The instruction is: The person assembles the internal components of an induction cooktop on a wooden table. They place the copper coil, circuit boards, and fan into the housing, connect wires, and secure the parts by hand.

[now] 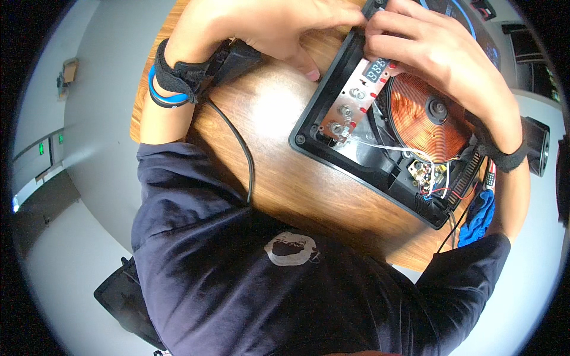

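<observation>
An opened induction cooker lies at a slant on the table, its black plastic housing (350,169) showing the inside. The round copper coil (415,121) sits in it, beside a narrow control board (346,110) with a digit display and red parts. My left hand (279,29) reaches over the housing's far left edge, thumb spread away from the fingers, fingertips at the rim. My right hand (430,50) bends over the far end of the control board, fingers curled and closed. What lies under those fingertips is hidden.
The wooden table (267,136) has a rounded left edge. A black cable (243,142) runs from my left wrist. Beyond the housing lies a dark panel with a blue line (463,18). A blue cloth (478,219) and thin cables are near my right forearm.
</observation>
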`<state>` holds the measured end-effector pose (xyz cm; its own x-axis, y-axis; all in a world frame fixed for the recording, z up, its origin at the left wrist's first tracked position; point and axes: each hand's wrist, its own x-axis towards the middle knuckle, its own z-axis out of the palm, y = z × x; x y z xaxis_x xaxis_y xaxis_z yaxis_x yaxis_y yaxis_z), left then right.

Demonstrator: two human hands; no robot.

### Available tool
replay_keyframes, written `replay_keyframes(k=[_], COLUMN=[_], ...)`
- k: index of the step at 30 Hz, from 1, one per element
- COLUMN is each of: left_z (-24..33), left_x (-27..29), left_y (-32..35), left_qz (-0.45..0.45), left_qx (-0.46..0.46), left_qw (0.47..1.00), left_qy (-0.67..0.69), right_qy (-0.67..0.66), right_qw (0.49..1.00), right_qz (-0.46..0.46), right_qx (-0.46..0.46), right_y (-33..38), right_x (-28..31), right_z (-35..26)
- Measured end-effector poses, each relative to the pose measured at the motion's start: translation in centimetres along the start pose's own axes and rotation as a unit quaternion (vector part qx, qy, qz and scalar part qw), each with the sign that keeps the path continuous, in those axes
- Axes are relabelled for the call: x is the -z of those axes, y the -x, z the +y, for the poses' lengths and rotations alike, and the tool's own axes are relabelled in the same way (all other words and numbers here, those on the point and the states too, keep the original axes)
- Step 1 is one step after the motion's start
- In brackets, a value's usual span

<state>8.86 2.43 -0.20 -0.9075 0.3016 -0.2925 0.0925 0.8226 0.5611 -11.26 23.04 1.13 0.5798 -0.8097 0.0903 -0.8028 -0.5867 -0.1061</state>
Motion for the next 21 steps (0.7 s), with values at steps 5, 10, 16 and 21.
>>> replay_keyframes(k=[5,10,16,21], left_z=[1.5,-0.7,1.5,1.6], left_x=[0.2,-0.9,0.2,0.1], left_y=[1.4,0.4,1.3,1.1], left_qz=[0.075,0.086,0.056,0.056], left_qx=[-0.067,-0.107,-0.074,-0.055], left_qw=[0.995,0.991,0.996,0.997], left_qy=[0.008,0.009,-0.005,-0.010], right_qy=[-0.052,-0.031,0.011,0.015], right_qw=[0.998,0.999,0.999,0.999], right_qz=[-0.018,-0.008,0.011,0.003], right_qx=[0.007,0.022,0.048,0.042], right_y=[-1.5,-1.9,-1.7,-1.6], right_x=[0.1,-0.7,-1.4,-1.9], right_z=[-0.6,-0.2,0.2,0.4])
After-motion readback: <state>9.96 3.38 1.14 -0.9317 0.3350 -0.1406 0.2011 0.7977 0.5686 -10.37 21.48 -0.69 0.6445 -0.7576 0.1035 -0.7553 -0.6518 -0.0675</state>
